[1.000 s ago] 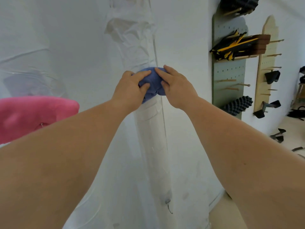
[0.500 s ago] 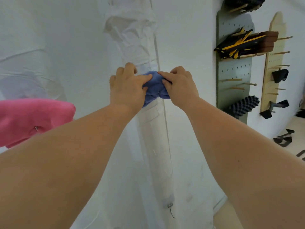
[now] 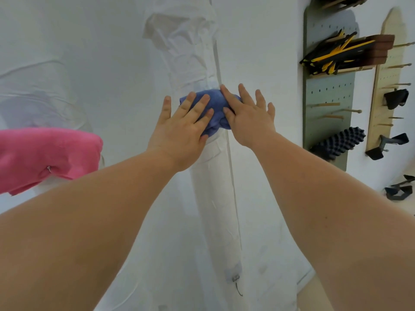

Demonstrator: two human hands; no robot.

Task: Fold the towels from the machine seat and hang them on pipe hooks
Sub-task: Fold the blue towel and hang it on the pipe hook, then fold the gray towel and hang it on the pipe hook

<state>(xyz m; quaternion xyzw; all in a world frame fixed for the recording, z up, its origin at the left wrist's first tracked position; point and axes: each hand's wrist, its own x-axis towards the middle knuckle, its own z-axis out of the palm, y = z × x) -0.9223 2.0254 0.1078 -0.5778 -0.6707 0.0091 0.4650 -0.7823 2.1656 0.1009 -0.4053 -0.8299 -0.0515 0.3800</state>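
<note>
Both arms outstretched; left hand [image 3: 182, 133] and right hand [image 3: 248, 116] flat, fingers spread, side by side

Single head-worn wide-angle view, no second view to overlap. Looks forward and slightly down along both bare forearms, which fill the lower frame. Faces a white plastic-wrapped vertical pipe [image 3: 215, 198] at arm's reach, close, near frame centre against a white wall. Lens bends edges: the grey-green pegboard panel with wooden pegs [image 3: 327, 95] leans inward at right, a pink cloth towel [image 3: 45, 156] is cut by the left edge. Beige floor strip [image 3: 314, 297] shows lower right.
</note>
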